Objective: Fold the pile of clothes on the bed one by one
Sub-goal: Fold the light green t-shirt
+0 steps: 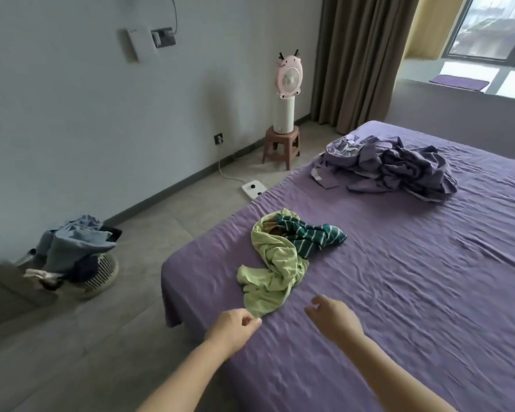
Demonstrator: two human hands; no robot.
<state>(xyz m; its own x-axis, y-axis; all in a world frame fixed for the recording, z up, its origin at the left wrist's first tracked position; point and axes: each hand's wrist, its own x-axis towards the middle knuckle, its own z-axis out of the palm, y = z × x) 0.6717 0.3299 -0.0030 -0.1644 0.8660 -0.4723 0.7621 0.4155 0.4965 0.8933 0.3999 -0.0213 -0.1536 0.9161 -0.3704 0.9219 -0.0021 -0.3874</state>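
A crumpled light green garment (275,263) lies near the bed's left edge, tangled at its far end with a dark green and white striped garment (312,234). My left hand (235,328) reaches in from below, thumb and forefinger pinched together on the green garment's near corner. My right hand (333,319) hovers over the purple sheet (414,292) just right of that corner, fingers loosely curled and apart, holding nothing. Farther back on the bed sits a rumpled heap of purple fabric (390,168).
A laundry basket (81,260) stuffed with blue clothes stands on the floor to the left. A pink fan (287,93) sits on a small brown stool (281,147) by the wall, with a white power strip (253,188) on the floor beside the bed.
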